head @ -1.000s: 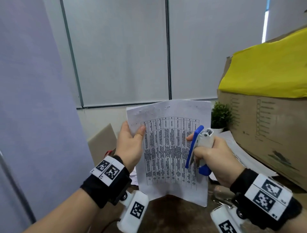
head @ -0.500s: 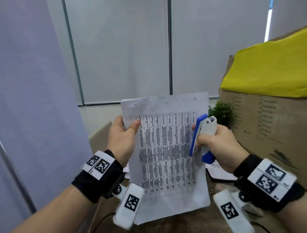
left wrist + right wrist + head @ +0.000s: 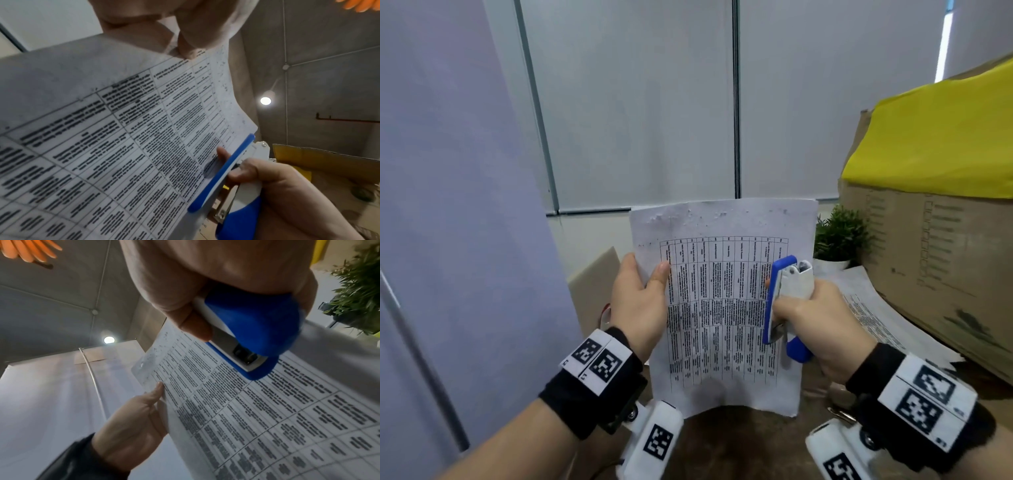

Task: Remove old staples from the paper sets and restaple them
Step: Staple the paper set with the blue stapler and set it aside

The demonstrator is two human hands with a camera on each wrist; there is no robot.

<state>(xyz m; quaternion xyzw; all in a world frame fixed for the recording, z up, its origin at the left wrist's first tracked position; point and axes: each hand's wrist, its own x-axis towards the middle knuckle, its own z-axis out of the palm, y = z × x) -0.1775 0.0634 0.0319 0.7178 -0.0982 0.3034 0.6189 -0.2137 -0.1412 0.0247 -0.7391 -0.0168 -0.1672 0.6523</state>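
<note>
A white paper set (image 3: pixel 722 308) printed with a table stands upright in the air in front of me, its top margin pocked with old staple holes. My left hand (image 3: pixel 642 301) pinches its left edge, thumb on the front (image 3: pixel 185 47). My right hand (image 3: pixel 815 318) grips a blue and white stapler (image 3: pixel 786 298) at the sheet's right edge, pointing up. The stapler (image 3: pixel 224 177) lies against the printed side, and one right fingertip touches the paper beside it. In the right wrist view the stapler's blue rear end (image 3: pixel 257 331) fills my palm above the paper (image 3: pixel 267 418).
A large cardboard box (image 3: pixel 935 263) with yellow paper on top stands at the right. A small potted plant (image 3: pixel 839 236) sits behind the sheet. More printed sheets (image 3: pixel 873 308) lie on the brown table below the box. A beige board (image 3: pixel 592 284) leans at the left.
Both hands have lifted the paper set a little higher and nearer, and the stapler has stayed at its right edge. The grips are unchanged.
</note>
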